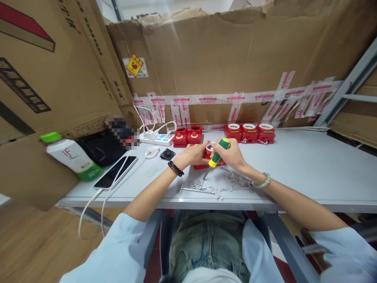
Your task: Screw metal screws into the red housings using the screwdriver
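Note:
My left hand (193, 154) grips a small red box-shaped part (202, 166) that rests on the grey table (309, 165) in front of me. My right hand (234, 155) is closed around a screwdriver with a yellow and green handle (219, 152), and the same hand touches the red part from the right. The screwdriver's shaft points down to the left toward the table. Loose screws and metal pins (198, 184) lie just in front of my hands, beside some white plastic ties (235, 181).
Two red parts (187, 135) and a row of three with white rings (249, 132) stand at the back. A white power strip (156, 137), phone (116, 172), drink bottle (72, 156) and black bag (101, 147) sit at left. Cardboard walls surround the table.

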`<state>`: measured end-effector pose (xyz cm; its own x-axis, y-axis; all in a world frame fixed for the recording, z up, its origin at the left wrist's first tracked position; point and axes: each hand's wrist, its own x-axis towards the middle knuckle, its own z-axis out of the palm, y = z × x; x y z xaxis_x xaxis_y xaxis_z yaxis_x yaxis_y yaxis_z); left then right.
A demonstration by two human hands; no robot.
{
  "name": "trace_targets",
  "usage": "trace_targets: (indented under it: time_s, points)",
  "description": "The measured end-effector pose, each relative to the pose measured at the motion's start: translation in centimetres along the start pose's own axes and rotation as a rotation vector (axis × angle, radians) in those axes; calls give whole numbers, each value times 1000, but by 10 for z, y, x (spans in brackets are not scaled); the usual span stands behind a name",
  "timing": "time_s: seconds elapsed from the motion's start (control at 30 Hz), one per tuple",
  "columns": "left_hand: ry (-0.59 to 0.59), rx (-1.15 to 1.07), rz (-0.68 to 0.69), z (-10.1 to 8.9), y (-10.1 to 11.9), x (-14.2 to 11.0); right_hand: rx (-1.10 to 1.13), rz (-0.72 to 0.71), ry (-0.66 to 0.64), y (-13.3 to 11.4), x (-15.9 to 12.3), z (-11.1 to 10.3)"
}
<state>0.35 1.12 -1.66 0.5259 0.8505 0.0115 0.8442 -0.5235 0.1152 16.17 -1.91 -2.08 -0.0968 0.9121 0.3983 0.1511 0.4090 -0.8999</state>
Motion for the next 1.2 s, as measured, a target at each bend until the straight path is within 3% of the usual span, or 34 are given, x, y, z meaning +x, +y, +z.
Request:
trace_targets:
  time_s: [0.83,1.2]
  points:
    - [16,8,-6,2,-1,2,223,-28,100,-8,11,-14]
    - [15,3,0,1,-1,1,196,37,94,-6,11,-12]
